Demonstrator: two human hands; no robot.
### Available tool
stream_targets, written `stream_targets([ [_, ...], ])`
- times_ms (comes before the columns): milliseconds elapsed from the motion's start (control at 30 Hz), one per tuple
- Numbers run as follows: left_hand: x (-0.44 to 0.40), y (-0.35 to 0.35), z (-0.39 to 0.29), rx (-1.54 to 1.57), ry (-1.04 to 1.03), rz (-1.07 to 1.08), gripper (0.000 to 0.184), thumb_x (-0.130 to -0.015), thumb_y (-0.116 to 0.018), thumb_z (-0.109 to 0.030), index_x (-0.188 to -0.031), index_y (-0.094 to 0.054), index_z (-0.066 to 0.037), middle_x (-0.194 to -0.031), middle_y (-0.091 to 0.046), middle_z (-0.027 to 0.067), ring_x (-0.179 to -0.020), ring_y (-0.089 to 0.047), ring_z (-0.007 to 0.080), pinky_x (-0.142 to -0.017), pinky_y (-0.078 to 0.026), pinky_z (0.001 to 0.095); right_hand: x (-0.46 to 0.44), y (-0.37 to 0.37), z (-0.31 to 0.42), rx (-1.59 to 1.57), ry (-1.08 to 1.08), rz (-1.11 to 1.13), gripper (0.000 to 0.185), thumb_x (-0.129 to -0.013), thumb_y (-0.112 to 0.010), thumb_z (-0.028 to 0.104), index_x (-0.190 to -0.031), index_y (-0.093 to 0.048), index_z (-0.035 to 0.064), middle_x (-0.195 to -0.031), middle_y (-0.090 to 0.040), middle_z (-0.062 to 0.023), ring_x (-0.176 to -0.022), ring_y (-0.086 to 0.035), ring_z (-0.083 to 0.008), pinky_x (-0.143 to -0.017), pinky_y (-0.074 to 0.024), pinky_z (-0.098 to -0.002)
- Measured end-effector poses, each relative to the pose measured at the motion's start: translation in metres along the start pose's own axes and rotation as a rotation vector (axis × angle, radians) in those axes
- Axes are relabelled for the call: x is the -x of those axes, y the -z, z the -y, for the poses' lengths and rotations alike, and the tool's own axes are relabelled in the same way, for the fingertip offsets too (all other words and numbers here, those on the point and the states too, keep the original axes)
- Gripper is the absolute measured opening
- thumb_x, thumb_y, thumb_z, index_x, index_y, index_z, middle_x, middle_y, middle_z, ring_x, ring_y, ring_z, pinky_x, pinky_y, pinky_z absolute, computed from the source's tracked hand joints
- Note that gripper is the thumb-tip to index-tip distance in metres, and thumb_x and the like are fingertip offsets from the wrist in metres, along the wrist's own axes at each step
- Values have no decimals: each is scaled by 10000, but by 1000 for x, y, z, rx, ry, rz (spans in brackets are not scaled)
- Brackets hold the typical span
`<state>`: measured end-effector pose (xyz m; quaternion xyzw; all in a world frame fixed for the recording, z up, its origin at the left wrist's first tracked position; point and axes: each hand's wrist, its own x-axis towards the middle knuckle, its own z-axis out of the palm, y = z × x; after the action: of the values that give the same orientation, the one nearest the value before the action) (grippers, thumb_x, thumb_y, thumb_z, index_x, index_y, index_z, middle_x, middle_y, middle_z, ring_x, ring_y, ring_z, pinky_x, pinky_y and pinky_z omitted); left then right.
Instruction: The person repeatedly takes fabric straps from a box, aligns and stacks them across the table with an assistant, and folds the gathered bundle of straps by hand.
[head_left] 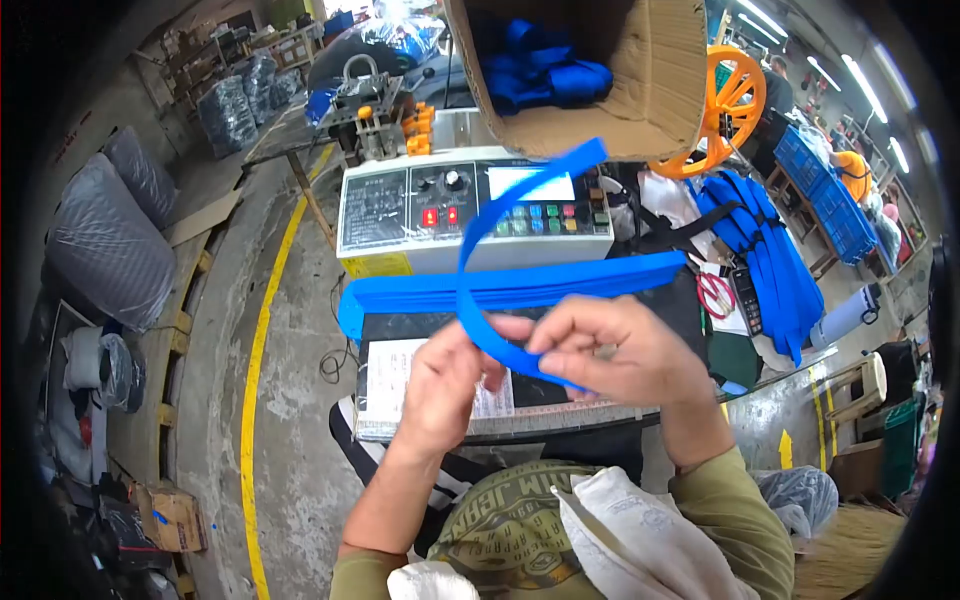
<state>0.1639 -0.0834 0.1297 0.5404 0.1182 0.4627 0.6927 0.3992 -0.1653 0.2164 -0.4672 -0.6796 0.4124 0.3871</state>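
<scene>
A blue strip (474,235) is gripped by both the left hand (440,385) and the right hand (625,352), and its free end is curled away beyond them. The control box (375,215) farther off is partly crossed by that end. Just beyond the hands, long blue bands (590,281) are laid crosswise; a printed sheet (385,385) is partly covered by the left hand. Well beyond, blue material (545,75) is contained in a cardboard box (655,85). Red-handled scissors (714,297) and a blue bundle (765,265) are seen to the right. The dark surface (410,326) is edged nearest the body by a measuring strip (570,417). Leftward, the concrete floor (310,380) is marked by a yellow line (254,400).
</scene>
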Motion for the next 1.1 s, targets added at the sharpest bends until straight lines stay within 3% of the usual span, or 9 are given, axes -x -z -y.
stream_targets([
  [100,-10,1,-7,44,55,-132,466,-1213,-574,-420,-1294,-738,8,-1040,-739,96,-909,-711,156,-849,-575,323,19,-16,-59,-259,-225,81,253,-1072,-789,84,-1300,-723,-6,-1006,-793,-35,-861,-750,-71,-718,-559,-224],
  [200,-14,1,-15,75,138,-233,420,-1220,-570,-371,-1264,-744,9,-1039,-753,108,-906,-727,160,-830,-586,335,25,-34,-108,-102,45,43,288,-1140,-739,205,-1368,-727,30,-999,-791,1,-823,-693,-59,-737,-545,-245],
  [300,-8,-5,-13,-108,423,281,334,-1212,-602,-300,-1214,-749,-1,-1002,-777,97,-871,-748,165,-798,-596,326,7,-37,-81,-520,24,-70,287,-1134,-740,245,-1316,-742,23,-988,-764,1,-810,-659,-46,-714,-492,-218],
  [367,-9,-7,-10,-110,483,316,294,-1200,-626,-270,-1200,-750,-4,-983,-780,87,-853,-747,161,-788,-597,321,0,-29,-79,-729,18,-131,293,-1131,-740,265,-1290,-750,19,-983,-750,0,-804,-642,-40,-703,-465,-204],
  [433,-9,-6,-5,-117,581,364,215,-1177,-674,-211,-1172,-753,-11,-943,-786,67,-816,-744,155,-769,-599,311,-5,-19,-88,-541,-15,-584,304,-1151,-705,313,-1260,-771,37,-954,-707,22,-713,-540,-27,-621,-382,-217],
  [467,-6,4,-2,-116,585,365,215,-1177,-674,-211,-1172,-753,-11,-943,-786,67,-816,-744,155,-769,-599,311,-3,-5,-97,-624,14,-661,297,-1151,-710,306,-1251,-775,34,-941,-689,29,-706,-523,-21,-601,-364,-221],
  [700,14,137,-20,-424,496,80,151,-1061,-836,-168,-1055,-791,-24,-940,-795,16,-860,-695,66,-794,-565,274,47,90,-141,-755,37,-979,272,-1128,-773,272,-1214,-820,19,-829,-627,62,-664,-508,-16,-546,-352,-189],
  [833,4,187,-28,-593,447,-114,129,-1031,-858,-165,-1021,-791,-56,-917,-779,-7,-826,-674,69,-789,-538,268,65,122,-172,-627,-59,-1086,302,-1114,-797,271,-1283,-789,20,-902,-656,43,-678,-554,-28,-543,-355,-191],
  [1100,-51,207,-21,-628,329,-362,169,-1026,-870,-208,-953,-750,-114,-858,-727,-45,-758,-623,58,-724,-496,263,60,165,-219,-126,-269,-1179,260,-1033,-896,281,-1141,-839,52,-833,-704,43,-646,-556,-21,-542,-374,-187],
])
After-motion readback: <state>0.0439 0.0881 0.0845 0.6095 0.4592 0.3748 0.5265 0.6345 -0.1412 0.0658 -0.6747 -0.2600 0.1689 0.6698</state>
